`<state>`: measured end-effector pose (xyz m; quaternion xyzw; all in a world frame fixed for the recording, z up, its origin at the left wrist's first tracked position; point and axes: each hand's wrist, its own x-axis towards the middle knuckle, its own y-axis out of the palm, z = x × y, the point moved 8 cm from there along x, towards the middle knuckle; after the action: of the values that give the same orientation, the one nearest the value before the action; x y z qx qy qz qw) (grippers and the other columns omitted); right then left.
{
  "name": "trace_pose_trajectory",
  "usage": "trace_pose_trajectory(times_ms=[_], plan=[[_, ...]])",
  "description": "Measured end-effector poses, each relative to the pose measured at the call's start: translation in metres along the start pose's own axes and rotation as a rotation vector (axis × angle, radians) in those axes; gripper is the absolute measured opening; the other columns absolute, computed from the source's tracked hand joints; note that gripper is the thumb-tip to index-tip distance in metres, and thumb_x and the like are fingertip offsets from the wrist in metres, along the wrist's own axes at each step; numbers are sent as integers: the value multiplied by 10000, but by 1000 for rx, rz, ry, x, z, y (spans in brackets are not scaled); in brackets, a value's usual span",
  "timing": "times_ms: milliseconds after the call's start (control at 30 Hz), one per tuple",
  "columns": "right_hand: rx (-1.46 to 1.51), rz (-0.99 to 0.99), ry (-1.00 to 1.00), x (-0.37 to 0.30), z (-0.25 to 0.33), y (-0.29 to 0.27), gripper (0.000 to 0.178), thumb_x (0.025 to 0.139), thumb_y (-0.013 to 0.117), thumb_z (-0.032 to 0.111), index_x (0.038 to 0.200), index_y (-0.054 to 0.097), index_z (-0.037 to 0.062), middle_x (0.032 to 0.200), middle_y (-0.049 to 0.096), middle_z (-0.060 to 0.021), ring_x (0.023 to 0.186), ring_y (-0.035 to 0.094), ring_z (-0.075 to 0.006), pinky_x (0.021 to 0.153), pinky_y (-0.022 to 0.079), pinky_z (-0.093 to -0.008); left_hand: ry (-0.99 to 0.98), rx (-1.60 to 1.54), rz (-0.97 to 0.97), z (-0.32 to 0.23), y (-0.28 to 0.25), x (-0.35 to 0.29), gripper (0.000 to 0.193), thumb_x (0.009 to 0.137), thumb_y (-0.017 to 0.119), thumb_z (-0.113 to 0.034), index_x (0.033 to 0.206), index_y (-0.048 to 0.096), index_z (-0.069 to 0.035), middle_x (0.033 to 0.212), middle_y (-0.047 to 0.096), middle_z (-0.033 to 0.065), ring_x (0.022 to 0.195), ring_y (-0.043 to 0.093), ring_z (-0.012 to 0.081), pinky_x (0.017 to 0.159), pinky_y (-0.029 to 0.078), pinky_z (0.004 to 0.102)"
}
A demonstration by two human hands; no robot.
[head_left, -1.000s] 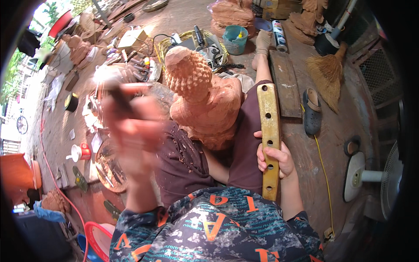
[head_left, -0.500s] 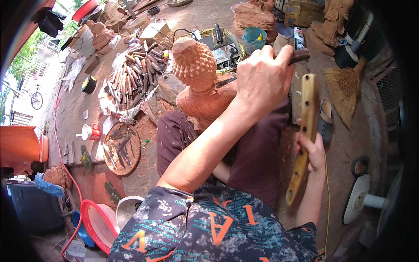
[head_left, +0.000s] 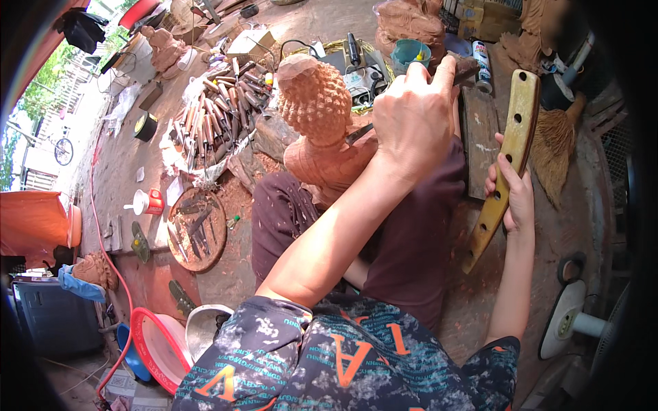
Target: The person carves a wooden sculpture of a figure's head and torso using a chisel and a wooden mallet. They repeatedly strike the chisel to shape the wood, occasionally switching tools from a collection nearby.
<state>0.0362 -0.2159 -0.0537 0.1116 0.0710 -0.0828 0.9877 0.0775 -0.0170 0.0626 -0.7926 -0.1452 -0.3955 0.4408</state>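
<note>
A reddish-brown carved wooden bust with a knobbly head stands between my knees, on my dark maroon trousers. My left hand reaches across over its shoulder, shut on a chisel; the dark handle sticks out past my fingers and the blade shows below the hand at the bust's neck. My right hand is to the right, gripping the lower part of a long flat wooden bat with holes in it, held tilted and apart from the bust.
Several chisels lie heaped on the ground at upper left, more on a round tray. A teal cup, spray can, plank and broom lie beyond. A fan base stands at right, basins at lower left.
My left hand has swung from a blurred raised spot at the left across to the bust's right shoulder with the chisel. The right hand has shifted right, tilting the bat.
</note>
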Motion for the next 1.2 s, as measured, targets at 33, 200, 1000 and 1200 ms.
trace_pose_trajectory(times_ms=[33,200,1000,1200], plan=[[16,-12,2,2,0,2,478,922,602,184,1358,430,84,707,491,2,567,468,-68,527,406,-220,3,14,-6,2,1,-1,340,841,635,-236,1178,616,-187,838,611,89,645,627,279,531,482,398],[-130,27,-33,10,5,10,495,826,661,54,1287,482,59,727,517,3,557,472,-70,511,417,-225,-5,45,-52,6,3,-1,311,853,626,-239,1160,624,-192,807,606,76,646,627,274,524,481,394],[-632,-45,-232,20,16,12,393,784,681,24,1153,545,25,707,544,7,543,485,-70,500,411,-226,-54,82,-56,9,5,-3,307,821,651,-210,1128,644,-202,815,604,51,688,630,244,548,480,392],[-527,-8,-180,22,14,9,417,781,672,10,1174,533,24,720,546,4,555,483,-67,508,419,-227,-68,64,-48,10,4,-3,313,814,656,-207,1127,644,-206,819,607,50,703,632,240,555,486,382]])
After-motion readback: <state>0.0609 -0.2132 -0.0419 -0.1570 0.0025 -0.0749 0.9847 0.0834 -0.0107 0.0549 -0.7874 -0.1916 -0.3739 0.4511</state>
